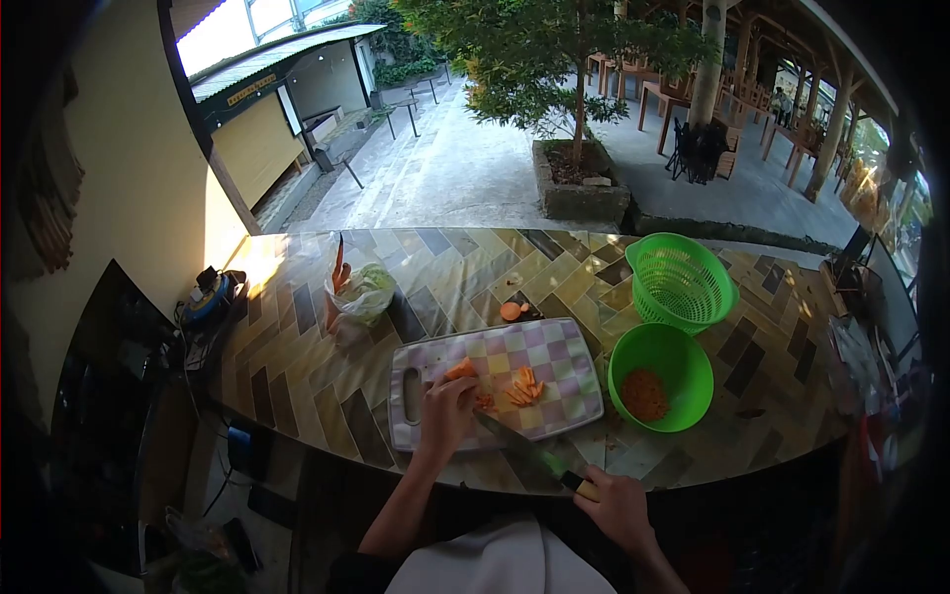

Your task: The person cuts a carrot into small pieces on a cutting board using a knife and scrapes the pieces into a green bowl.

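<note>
My right hand (616,503) is closed around the light-coloured handle of a kitchen knife (520,445). The blade points up and left over the near edge of a checked cutting board (564,401). Over the board's left part, my left hand (448,414) has its fingers drawn together; what is between them, if anything, is hidden. A carrot chunk (460,369) lies just beyond those fingers. Small diced carrot bits (484,402) lie beside the fingertips, close to the knife's tip. Farther right on the board is a pile of carrot sticks (524,387).
Right of the board stands a green bowl (685,381) with chopped carrot (644,395) inside, and behind it a green colander (683,282). Carrot ends (512,311) lie behind the board. At the back left is a plastic bag (366,295) with vegetables, a carrot (339,267) sticking up.
</note>
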A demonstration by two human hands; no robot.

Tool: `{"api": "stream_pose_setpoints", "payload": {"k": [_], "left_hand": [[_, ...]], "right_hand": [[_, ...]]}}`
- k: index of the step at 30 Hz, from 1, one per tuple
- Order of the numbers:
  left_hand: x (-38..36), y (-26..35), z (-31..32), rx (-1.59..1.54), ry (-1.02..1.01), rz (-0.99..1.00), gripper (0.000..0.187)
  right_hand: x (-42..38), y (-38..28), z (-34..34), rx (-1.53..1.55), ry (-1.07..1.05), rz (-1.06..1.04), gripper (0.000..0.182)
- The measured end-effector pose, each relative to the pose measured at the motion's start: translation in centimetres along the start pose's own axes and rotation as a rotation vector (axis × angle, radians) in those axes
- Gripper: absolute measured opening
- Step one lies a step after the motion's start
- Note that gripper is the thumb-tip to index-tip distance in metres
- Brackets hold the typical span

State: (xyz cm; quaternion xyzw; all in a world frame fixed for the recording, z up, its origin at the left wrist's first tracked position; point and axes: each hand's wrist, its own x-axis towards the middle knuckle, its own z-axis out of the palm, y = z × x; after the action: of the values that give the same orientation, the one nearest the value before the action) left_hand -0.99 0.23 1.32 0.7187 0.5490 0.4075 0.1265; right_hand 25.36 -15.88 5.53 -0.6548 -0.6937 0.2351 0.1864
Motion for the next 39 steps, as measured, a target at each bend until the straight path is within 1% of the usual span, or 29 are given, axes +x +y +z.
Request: {"api": "stream_pose_setpoints", "payload": {"k": [3,5,6,9,12,15,18,21,24,27,30,33,36,38,39], "left_hand": [[0.6,1.1,0.1,0.004,0.07,0.077,0.015],[0.8,1.6,0.5,-0.078,0.056,0.069,0.018],[0.8,1.8,0.8,-0.121,0.046,0.066,0.02],[1.2,1.3,1.5,-0.111,-0.3,0.14,0.022],[1.9,0.5,2.7,-0.055,-0.355,0.4,0.021],[2.7,-0.1,2.7,-0.146,-0.424,0.368,0.02],[3.0,0.0,2.6,-0.133,-0.502,0.283,0.02],[3.2,-0.5,2.9,-0.036,-0.553,0.24,0.014],[4.0,0.0,2.9,0.083,-0.648,0.25,0.013],[4.7,1.5,2.1,0.067,-0.735,0.208,0.012],[4.8,3.2,1.7,0.146,-0.716,0.208,0.013],[3.9,1.6,3.2,0.183,-0.596,0.3,0.015],[3.5,1.3,3.1,-0.022,-0.546,0.202,0.012],[3.2,0.2,3.8,-0.013,-0.508,0.225,0.012],[3.3,0.6,3.4,-0.008,-0.488,0.236,0.013]], "right_hand": [[-0.4,0.8,-0.2,0.111,0.031,0.092,0.03],[-0.4,1.1,-0.2,0.21,0.061,0.16,0.031],[-0.5,1.3,-0.3,0.211,0.087,0.165,0.031],[-0.6,1.1,-0.8,0.23,0.152,0.19,0.032],[-0.3,1.0,-0.7,0.272,0.173,0.213,0.033],[-0.4,0.7,-0.8,0.289,0.17,0.204,0.033],[-0.3,0.4,-0.7,0.3,0.165,0.183,0.034],[-0.4,0.6,-0.5,0.292,0.157,0.176,0.034],[-0.6,0.9,-0.3,0.281,0.151,0.176,0.034],[-0.6,1.1,-0.3,0.286,0.153,0.176,0.035],[-0.7,1.0,-0.4,0.301,0.155,0.176,0.035],[-0.8,1.3,-0.2,0.291,0.157,0.169,0.036],[-0.7,1.1,-0.5,0.291,0.146,0.176,0.036],[-0.6,0.8,-0.7,0.306,0.139,0.184,0.036],[-0.5,0.8,-0.7,0.308,0.146,0.176,0.036]]}}
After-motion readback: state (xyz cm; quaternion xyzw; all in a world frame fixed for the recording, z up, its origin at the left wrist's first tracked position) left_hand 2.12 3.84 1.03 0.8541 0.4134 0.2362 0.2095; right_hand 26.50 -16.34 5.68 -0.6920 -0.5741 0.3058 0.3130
